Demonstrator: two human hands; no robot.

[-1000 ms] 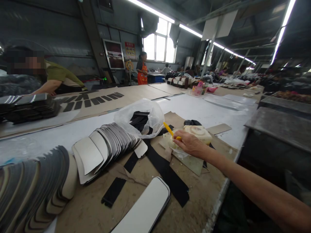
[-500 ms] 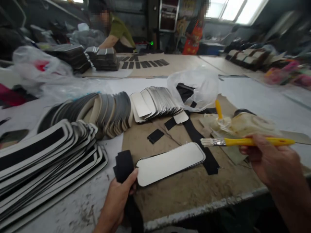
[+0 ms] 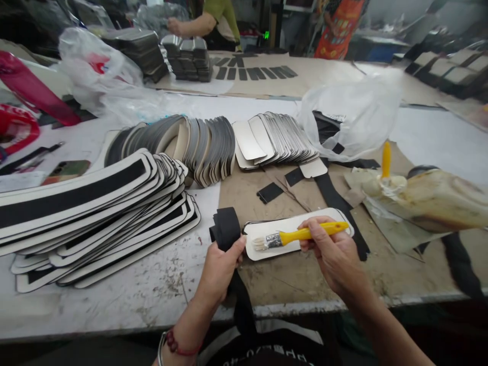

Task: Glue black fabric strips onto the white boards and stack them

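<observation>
person in green (image 3: 224, 20) being cropped by the top edge, orange apron (image 3: 339, 30) blurring at upper right, black-striped panels (image 3: 72, 195) running past the left edge, left hand (image 3: 218, 274) hiding part of black roll (image 3: 227, 227), right hand (image 3: 337, 256) covering parts of yellow brush (image 3: 292, 237) and white panel (image 3: 270, 225)

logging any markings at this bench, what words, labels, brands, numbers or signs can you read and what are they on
No text reads with certainty.
Black cloth at the lap: pale characters, inverted and partly cut off, unclear.
Black material in the plastic bag: white print, too small.
Green lit sign in the background: too small.
Red item at far left: pale marks, too blurred.
</observation>
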